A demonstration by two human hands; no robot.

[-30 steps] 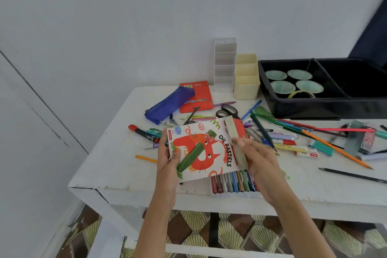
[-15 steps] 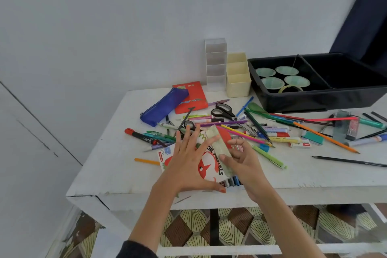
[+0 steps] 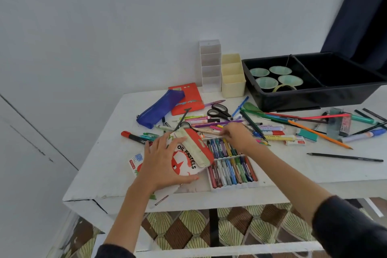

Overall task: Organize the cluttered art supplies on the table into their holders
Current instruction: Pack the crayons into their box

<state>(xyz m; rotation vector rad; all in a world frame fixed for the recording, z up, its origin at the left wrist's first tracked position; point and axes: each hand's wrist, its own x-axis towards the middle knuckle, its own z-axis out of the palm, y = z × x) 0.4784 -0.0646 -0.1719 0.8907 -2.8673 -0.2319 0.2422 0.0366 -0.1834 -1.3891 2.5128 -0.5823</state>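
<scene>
Your left hand [image 3: 165, 161] presses flat, fingers spread, on the red-and-white cardboard sleeve [image 3: 188, 159] printed "OIL PASTELS", near the front edge of the white table [image 3: 104, 174]. Touching it on the right, a white plastic tray [image 3: 234, 186] holds two rows of coloured pastel sticks [image 3: 230, 167]. Your right hand [image 3: 236, 136] curls at the tray's far end; its grip cannot be told. The black plastic bin [image 3: 293, 98] holds four pale green bowls [image 3: 267, 81].

White table [image 3: 109, 163], scattered pens [image 3: 219, 123], blue pencil case [image 3: 160, 109], scissors [image 3: 218, 111], pastel tray [image 3: 232, 170], black bin [image 3: 314, 96]
</scene>
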